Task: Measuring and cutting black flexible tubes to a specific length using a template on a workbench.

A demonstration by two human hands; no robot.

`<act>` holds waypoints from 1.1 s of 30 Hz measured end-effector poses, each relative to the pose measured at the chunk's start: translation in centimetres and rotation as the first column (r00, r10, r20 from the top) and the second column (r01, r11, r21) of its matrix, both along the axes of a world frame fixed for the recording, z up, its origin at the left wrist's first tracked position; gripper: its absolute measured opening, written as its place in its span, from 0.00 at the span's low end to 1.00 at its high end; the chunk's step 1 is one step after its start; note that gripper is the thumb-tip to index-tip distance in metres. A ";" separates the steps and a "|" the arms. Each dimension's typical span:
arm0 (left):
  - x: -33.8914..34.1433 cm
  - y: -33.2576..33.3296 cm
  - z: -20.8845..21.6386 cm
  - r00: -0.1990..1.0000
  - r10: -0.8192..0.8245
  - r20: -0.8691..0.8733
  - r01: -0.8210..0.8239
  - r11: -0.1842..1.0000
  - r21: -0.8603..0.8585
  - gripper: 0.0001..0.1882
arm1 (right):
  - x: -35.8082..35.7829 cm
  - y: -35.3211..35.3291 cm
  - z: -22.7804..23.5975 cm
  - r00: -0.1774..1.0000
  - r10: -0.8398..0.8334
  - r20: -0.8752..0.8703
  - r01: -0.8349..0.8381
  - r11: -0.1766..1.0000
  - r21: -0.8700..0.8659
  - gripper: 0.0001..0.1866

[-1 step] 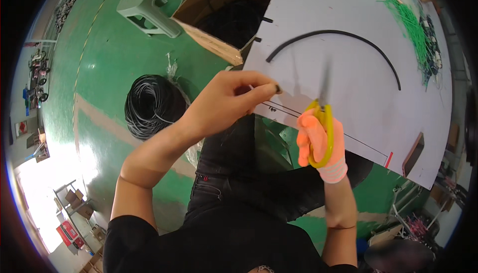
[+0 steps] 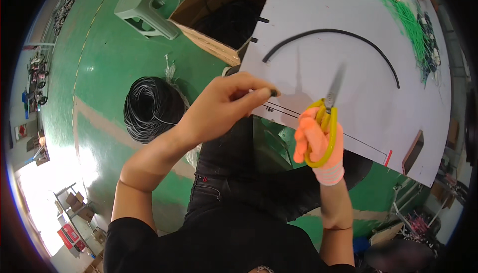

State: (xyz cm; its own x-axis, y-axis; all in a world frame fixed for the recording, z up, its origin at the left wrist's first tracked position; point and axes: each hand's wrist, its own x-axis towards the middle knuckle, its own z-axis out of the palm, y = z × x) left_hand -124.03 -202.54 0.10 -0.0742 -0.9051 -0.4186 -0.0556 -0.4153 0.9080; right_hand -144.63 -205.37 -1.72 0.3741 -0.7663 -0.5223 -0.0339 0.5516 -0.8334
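Observation:
My left hand (image 2: pixel 238 97) is bare and pinches a small black piece (image 2: pixel 273 93) between thumb and forefinger. Only its dark tip shows, so I cannot tell its full length. An orange glove covers my right hand (image 2: pixel 321 143), which is closed round the yellow handles of a pair of scissors (image 2: pixel 332 128). Their blades point away from me over the white tabletop (image 2: pixel 318 4) and look slightly blurred, apart from the black piece. Beyond both hands, a curved length of black tube (image 2: pixel 323 31) lies on the table, touched by neither.
A coil of black cable (image 2: pixel 149 108) sits on the green floor to the left. Farther off are a pale plastic stool (image 2: pixel 144 4) and a cardboard box (image 2: pixel 209 44) with dark contents. Green ties (image 2: pixel 403 19) lie at the table's far right, and a phone-like slab (image 2: pixel 413 152) nearer.
The scissors have tilted, their blades swinging a little to the right. My left hand has shifted slightly left and down, still pinching the black piece.

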 end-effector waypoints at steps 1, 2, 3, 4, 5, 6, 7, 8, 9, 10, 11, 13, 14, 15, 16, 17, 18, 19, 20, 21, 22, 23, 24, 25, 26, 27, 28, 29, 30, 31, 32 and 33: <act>-0.4 0.7 -0.2 1.000 0.005 -0.004 -0.005 0.991 -0.135 0.12 | 0.1 0.4 -0.5 0.998 0.028 0.048 -0.022 0.994 -0.111 0.12; -0.8 1.3 -0.3 1.000 0.009 -0.010 -0.011 0.964 -0.267 0.12 | 0.6 1.0 -0.7 0.999 0.014 0.047 -0.008 0.994 -0.109 0.12; -1.0 1.6 0.1 0.998 -0.061 -0.021 0.053 0.960 -0.277 0.12 | 1.8 1.7 -0.6 0.987 -0.097 0.125 0.115 0.983 -0.143 0.13; -1.4 1.9 0.1 0.997 -0.074 -0.021 0.066 0.960 -0.274 0.12 | 2.8 2.1 -0.7 0.957 -0.194 0.214 0.233 0.957 -0.172 0.13; -1.9 2.2 0.1 0.994 -0.051 -0.098 0.026 0.970 -0.240 0.12 | 3.0 2.5 -1.4 0.928 -0.190 0.320 0.227 0.970 -0.081 0.13; -2.4 2.3 0.2 0.984 -0.028 -0.175 -0.008 0.979 -0.205 0.12 | 3.0 2.7 -1.5 0.926 -0.205 0.318 0.242 0.967 -0.082 0.13; -2.5 2.3 -0.1 0.980 -0.035 -0.197 0.000 0.985 -0.173 0.13 | 3.1 2.9 -1.5 0.924 -0.195 0.329 0.236 0.968 -0.087 0.13; -2.7 2.2 -0.1 0.978 -0.053 -0.200 0.018 0.984 -0.175 0.13 | 3.1 3.0 -1.5 0.922 -0.187 0.339 0.231 0.969 -0.094 0.12; -3.0 2.1 -0.1 0.982 -0.031 -0.188 0.005 0.991 -0.135 0.13 | 2.9 3.2 -1.5 0.916 -0.229 0.329 0.267 0.961 -0.074 0.12; -3.4 2.1 -0.1 0.984 -0.013 -0.178 -0.005 0.995 -0.096 0.12 | 2.7 3.3 -1.4 0.911 -0.255 0.323 0.295 0.952 -0.078 0.12; -3.7 2.1 0.0 0.981 -0.047 -0.188 0.028 0.995 -0.100 0.12 | 2.5 3.3 -1.2 0.926 -0.233 0.296 0.282 0.950 -0.133 0.11; -4.2 1.9 0.1 0.993 -0.023 -0.120 0.015 0.998 -0.065 0.10 | 1.6 3.5 -1.0 0.945 -0.244 0.217 0.292 0.929 -0.227 0.09; -4.1 2.2 0.1 0.999 -0.033 -0.019 0.032 0.999 -0.037 0.08 | 0.7 3.6 -1.1 0.933 -0.301 0.198 0.344 0.909 -0.236 0.09; -3.4 2.7 -0.7 0.993 -0.073 0.097 0.082 0.992 -0.096 0.07 | -0.4 3.5 -1.4 0.873 -0.441 0.209 0.480 0.854 -0.202 0.09; -2.0 3.2 -1.4 0.987 -0.084 0.136 0.098 0.990 -0.097 0.08 | -1.7 3.4 -1.4 0.792 -0.572 0.214 0.607 0.775 -0.177 0.09; -0.5 3.6 -1.8 0.964 -0.132 0.230 0.164 0.978 -0.125 0.08 | -3.9 3.6 -1.6 0.735 -0.668 0.114 0.669 0.687 -0.286 0.11; 1.0 4.1 -2.3 0.938 -0.165 0.304 0.215 0.966 -0.140 0.07 | -6.1 3.8 -1.7 0.609 -0.777 0.159 0.790 0.576 -0.211 0.10; 2.5 4.6 -3.4 0.898 -0.172 0.405 0.252 0.955 -0.154 0.08 | -8.5 4.1 -2.5 0.512 -0.842 0.167 0.849 0.468 -0.244 0.09; 3.7 5.0 -4.2 0.896 -0.172 0.410 0.237 0.965 -0.115 0.07 | -11.3 4.3 -3.4 0.412 -0.894 0.174 0.892 0.357 -0.279 0.08; 4.6 5.4 -4.7 0.889 -0.163 0.428 0.214 0.974 -0.073 0.06 | -13.6 4.6 -4.5 0.358 -0.922 0.148 0.916 0.316 -0.249 0.08; 4.7 5.7 -5.1 0.886 -0.193 0.422 0.245 0.967 -0.072 0.06 | -15.4 4.8 -5.6 0.310 -0.943 0.120 0.935 0.280 -0.219 0.08; 4.7 5.8 -5.4 0.899 -0.202 0.388 0.237 0.970 -0.045 0.07 | -16.5 4.9 -6.5 0.298 -0.946 0.129 0.947 0.277 -0.162 0.08; 4.5 5.8 -5.7 0.911 -0.207 0.356 0.227 0.974 -0.016 0.07 | -17.0 4.6 -7.1 0.287 -0.951 0.113 0.949 0.266 -0.169 0.09; 4.3 5.7 -5.8 0.906 -0.229 0.355 0.250 0.968 -0.014 0.07 | -17.3 4.3 -7.5 0.262 -0.957 0.121 0.955 0.240 -0.172 0.09; 3.9 5.7 -5.8 0.887 -0.230 0.400 0.243 0.970 0.018 0.08 | -17.6 4.0 -7.7 0.240 -0.962 0.129 0.961 0.216 -0.175 0.09; 3.6 5.5 -5.7 0.865 -0.229 0.446 0.232 0.971 0.049 0.09 | -18.0 3.6 -7.9 0.221 -0.967 0.129 0.965 0.197 -0.172 0.09; 3.2 5.4 -5.4 0.859 -0.245 0.449 0.249 0.967 0.050 0.09 | -18.5 3.3 -8.0 0.207 -0.967 0.150 0.968 0.181 -0.173 0.09; 2.8 5.3 -5.0 0.862 -0.248 0.442 0.244 0.967 0.066 0.08 | -18.8 3.1 -8.1 0.196 -0.966 0.171 0.971 0.166 -0.173 0.09; 2.6 5.2 -4.5 0.864 -0.247 0.440 0.235 0.969 0.081 0.08 | -19.0 3.0 -8.2 0.182 -0.968 0.173 0.974 0.154 -0.166 0.09; 2.6 5.2 -4.4 0.854 -0.244 0.459 0.248 0.967 0.054 0.08 | -19.1 2.9 -8.3 0.200 -0.965 0.172 0.974 0.176 -0.143 0.09; 2.6 5.0 -4.2 0.848 -0.253 0.465 0.258 0.965 0.055 0.08 | -19.2 2.7 -8.3 0.218 -0.961 0.171 0.973 0.200 -0.119 0.09; 2.6 5.0 -4.0 0.853 -0.227 0.469 0.235 0.971 0.042 0.08 | -19.3 2.7 -8.2 0.207 -0.957 0.201 0.977 0.192 -0.094 0.08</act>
State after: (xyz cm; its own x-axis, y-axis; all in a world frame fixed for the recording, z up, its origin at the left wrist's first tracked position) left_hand -121.45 -197.51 -3.89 -0.0818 -0.8933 -0.4419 -0.5674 -0.3228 0.7575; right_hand -163.92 -202.68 -9.88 -0.6981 -0.6178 -0.3618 0.4885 -0.0416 -0.8716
